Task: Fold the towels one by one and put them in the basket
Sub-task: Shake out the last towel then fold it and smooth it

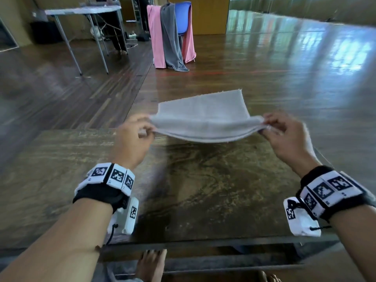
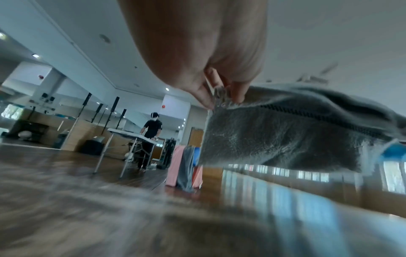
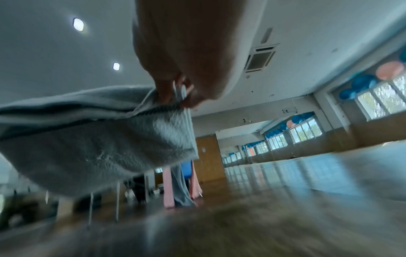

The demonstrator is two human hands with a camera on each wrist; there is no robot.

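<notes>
Towel [image 1: 205,117] in the air, that is the head view: grey, already doubled, strung between my two hands above the far edge of the worktop [image 1: 183,192] and touching nothing beneath. My left hand [image 1: 132,139] pinches its left end, my right hand [image 1: 284,137] its right end, and the middle sags in a shallow curve with the far flap lifting away from me. Well beyond the far edge, a chair [image 1: 183,19] on the floor carries a pink towel [image 1: 155,37] and a darker grey towel [image 1: 171,39], both unfolded. I can find no basket in any view.

Left wrist view: my thumb and fingertips [image 2: 238,93] are pressed together on the stacked corner, several layers fanned in the grip. The cloth hangs past them to the right. A person stands at a folding table [image 2: 131,134] far behind.

Right wrist view: the same pinch, my fingers [image 3: 167,93] bunching the edges at the corner, the towel drooping away to the left.

My worry is the layers. Each grip holds only a sliver of the edges, so I judge that a quick swing could let the lower ply slip free and undo the fold. If I lower it with that sag in the middle, I expect a crease or skewed edges on the worktop
</notes>
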